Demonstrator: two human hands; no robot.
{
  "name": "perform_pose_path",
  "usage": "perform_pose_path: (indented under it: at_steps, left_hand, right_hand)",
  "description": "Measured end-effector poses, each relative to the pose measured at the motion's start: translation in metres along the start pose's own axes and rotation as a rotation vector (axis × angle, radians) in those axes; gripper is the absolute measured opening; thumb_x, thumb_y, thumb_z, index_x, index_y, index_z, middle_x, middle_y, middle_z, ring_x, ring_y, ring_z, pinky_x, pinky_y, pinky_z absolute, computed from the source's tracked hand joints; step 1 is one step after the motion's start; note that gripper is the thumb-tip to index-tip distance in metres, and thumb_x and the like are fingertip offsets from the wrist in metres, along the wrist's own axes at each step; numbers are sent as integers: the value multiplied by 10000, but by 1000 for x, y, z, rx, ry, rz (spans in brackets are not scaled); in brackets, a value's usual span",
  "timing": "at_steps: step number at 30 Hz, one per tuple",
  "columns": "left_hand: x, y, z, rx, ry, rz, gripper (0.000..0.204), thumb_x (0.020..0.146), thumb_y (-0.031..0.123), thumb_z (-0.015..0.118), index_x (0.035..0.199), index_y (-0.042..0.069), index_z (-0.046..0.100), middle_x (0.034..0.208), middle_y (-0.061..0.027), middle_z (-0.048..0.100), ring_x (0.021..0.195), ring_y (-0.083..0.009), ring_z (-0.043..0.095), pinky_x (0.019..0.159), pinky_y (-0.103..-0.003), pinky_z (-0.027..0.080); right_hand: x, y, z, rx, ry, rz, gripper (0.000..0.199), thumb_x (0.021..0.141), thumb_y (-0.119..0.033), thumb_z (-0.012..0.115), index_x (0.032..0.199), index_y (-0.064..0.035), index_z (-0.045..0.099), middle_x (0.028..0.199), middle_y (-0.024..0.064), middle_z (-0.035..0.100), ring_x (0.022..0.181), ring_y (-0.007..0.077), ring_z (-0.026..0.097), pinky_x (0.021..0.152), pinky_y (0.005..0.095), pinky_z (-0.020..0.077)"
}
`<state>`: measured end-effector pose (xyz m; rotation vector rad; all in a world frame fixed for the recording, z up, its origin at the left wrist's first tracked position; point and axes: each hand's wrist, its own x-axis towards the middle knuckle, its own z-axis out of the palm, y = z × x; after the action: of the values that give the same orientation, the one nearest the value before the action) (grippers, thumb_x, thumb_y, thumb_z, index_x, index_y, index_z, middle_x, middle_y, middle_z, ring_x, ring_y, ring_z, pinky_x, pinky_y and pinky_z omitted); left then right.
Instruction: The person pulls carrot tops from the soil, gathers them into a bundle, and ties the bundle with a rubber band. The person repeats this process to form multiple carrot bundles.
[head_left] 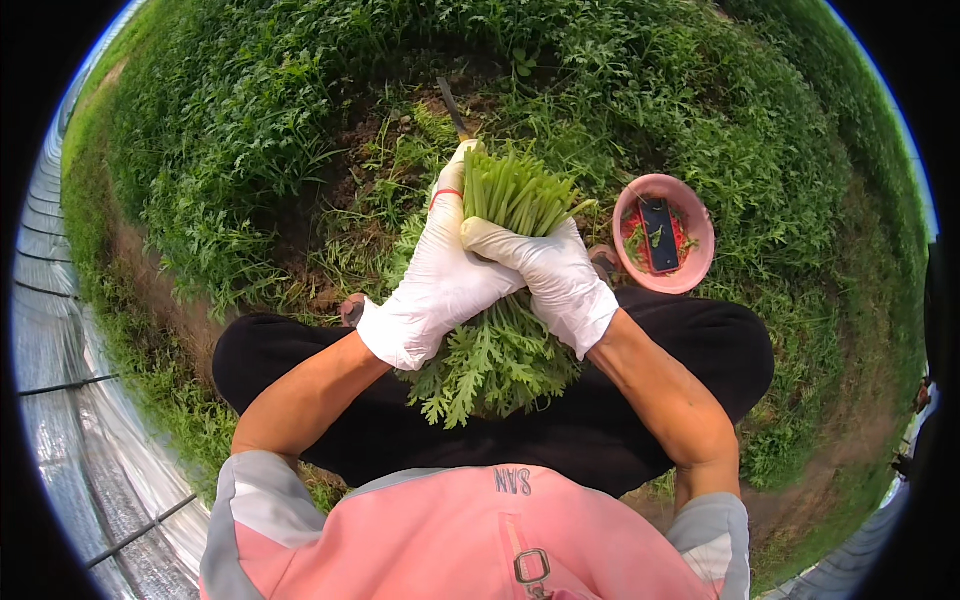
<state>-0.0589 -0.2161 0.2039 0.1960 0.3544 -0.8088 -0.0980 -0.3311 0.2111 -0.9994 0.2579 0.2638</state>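
Both my hands wear white gloves and are wrapped round a thick bunch of leafy greens (520, 190) above my lap. Its cut pale stems point away from me, and the jagged leaves hang down toward my body. My left hand (440, 265) grips the bunch from the left, with a thin red band round its glove near the fingers. From the right, my right hand (560, 270) closes over the stems, its thumb lying across them. A knife (452, 108) shows just beyond my left fingertips, blade pointing away; whether those fingers touch its handle I cannot tell.
To the right stands a pink bowl (706, 240) holding a dark phone (658, 235), red bits and a few leaves. Dense green plants (700, 90) grow ahead and on both sides. Loose cut stalks lie on the soil (350, 190). Plastic sheeting (90, 430) borders the left.
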Motion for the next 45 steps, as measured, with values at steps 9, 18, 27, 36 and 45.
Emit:
perform_pose_path:
  at_steps: [9,18,27,36,45]
  left_hand:
    - [-18,-6,-6,1488,105,425,394,850,100,714,1189,32,524,1139,-96,619,1034,-179,612,908,-331,528]
    - [-27,6,-11,1348,148,432,371,759,69,780,1097,11,638,1011,-54,694,898,-126,649,803,-288,537]
    - [-38,14,-3,973,-11,-95,403,735,104,767,1104,-9,649,961,-76,694,849,-141,662,774,-299,555]
    - [-51,2,-16,643,-166,-229,642,804,316,783,1291,-4,514,1085,-131,664,957,-208,674,860,-359,567]
    - [-42,11,-11,845,-197,-202,416,796,197,751,1135,-5,620,961,-100,686,882,-181,675,799,-333,562]
  right_hand:
    - [-3,1,1,-45,-17,28,424,782,-87,837,1162,-44,654,1071,43,700,951,131,647,867,287,521]
    - [5,-11,2,-300,-200,122,713,816,-401,812,1332,-11,512,1285,122,593,1178,206,541,1022,366,432]
    - [18,-20,-14,-854,-141,-744,962,756,-197,852,1533,-62,301,1585,155,298,1450,240,316,1162,369,324]
    - [11,-12,-21,-685,-323,-603,482,803,-50,796,1248,13,621,1304,161,616,1201,230,597,1038,364,469]
    - [15,-12,-11,-647,-233,-725,1041,648,-101,888,1526,-89,330,1449,137,495,1289,273,528,1035,380,484]
